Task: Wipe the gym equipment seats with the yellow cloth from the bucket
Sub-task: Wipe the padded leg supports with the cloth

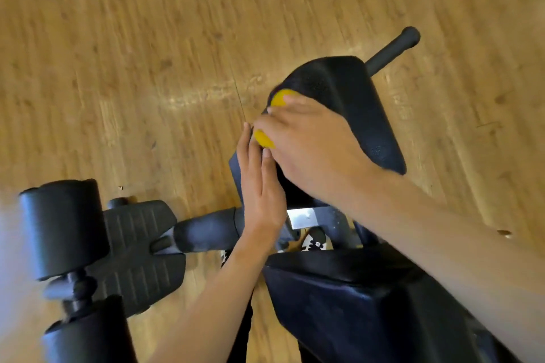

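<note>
Wood floor [118, 68] all round. Black seat pad [354, 103] centre, long axis running far to near-right. Right hand [312, 144] on its left end, fingers curled over bunched yellow cloth [280, 99]. Cloth pokes out far-left past the fingertips; rest hidden, direction unclear. Left hand [262, 186] flat, fingers straight, against the pad's left edge.

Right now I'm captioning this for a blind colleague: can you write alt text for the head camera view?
A right hand grips a yellow cloth against a black padded seat, while the left hand, fingers straight, rests beside it. A wooden floor lies beneath.
</note>
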Demonstrator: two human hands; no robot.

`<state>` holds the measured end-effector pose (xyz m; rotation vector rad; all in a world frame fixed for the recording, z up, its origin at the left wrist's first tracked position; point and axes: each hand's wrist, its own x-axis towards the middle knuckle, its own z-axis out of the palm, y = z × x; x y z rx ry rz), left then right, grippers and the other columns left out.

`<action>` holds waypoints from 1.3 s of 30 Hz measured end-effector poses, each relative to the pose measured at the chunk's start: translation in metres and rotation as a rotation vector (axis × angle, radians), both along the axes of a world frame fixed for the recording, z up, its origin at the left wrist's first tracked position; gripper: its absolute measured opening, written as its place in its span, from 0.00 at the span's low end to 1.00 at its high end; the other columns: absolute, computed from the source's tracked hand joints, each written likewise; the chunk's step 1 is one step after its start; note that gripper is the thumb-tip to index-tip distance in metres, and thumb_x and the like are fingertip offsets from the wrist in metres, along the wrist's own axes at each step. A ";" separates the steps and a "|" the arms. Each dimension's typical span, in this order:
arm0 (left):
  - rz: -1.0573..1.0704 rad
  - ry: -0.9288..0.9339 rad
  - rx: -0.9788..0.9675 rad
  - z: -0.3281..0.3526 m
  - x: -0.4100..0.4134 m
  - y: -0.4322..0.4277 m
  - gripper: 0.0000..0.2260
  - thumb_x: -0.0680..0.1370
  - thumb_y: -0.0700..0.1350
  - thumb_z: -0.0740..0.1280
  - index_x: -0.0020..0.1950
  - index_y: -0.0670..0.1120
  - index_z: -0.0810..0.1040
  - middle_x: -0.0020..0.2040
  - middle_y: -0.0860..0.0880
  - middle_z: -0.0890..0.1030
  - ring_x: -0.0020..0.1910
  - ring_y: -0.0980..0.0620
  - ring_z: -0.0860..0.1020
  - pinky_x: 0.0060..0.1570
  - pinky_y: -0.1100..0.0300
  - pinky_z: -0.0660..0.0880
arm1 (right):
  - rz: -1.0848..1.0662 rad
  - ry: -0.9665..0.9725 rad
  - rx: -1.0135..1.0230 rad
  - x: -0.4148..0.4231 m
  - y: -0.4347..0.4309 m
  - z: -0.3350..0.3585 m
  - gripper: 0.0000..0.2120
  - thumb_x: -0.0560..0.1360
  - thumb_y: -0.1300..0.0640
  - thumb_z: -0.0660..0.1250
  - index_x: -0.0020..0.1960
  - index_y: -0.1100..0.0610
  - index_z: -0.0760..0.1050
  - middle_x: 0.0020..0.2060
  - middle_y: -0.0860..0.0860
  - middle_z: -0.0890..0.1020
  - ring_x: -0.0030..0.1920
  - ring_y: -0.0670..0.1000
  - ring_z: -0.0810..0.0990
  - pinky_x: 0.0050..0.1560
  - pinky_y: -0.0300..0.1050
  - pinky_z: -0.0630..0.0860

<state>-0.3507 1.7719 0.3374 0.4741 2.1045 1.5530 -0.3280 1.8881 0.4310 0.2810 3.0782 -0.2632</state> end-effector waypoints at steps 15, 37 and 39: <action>0.028 0.086 -0.122 0.044 0.045 0.030 0.33 0.82 0.68 0.49 0.83 0.51 0.54 0.85 0.52 0.49 0.83 0.55 0.43 0.80 0.40 0.54 | -0.300 0.177 -0.436 0.024 0.037 -0.002 0.22 0.85 0.60 0.55 0.79 0.57 0.62 0.80 0.52 0.59 0.81 0.47 0.51 0.81 0.46 0.48; 0.257 -0.398 -0.109 0.087 0.048 0.054 0.28 0.86 0.57 0.53 0.84 0.54 0.49 0.83 0.59 0.43 0.81 0.61 0.42 0.75 0.66 0.46 | -0.307 0.272 -0.452 0.029 0.043 -0.017 0.21 0.84 0.67 0.53 0.76 0.62 0.65 0.78 0.55 0.64 0.80 0.50 0.57 0.79 0.54 0.57; 0.254 -0.360 -0.158 0.078 0.014 0.072 0.29 0.86 0.57 0.53 0.84 0.49 0.48 0.84 0.50 0.43 0.82 0.56 0.41 0.71 0.67 0.43 | -0.309 0.289 -0.465 0.029 0.044 -0.017 0.21 0.84 0.67 0.53 0.76 0.63 0.66 0.77 0.56 0.65 0.79 0.51 0.59 0.78 0.55 0.58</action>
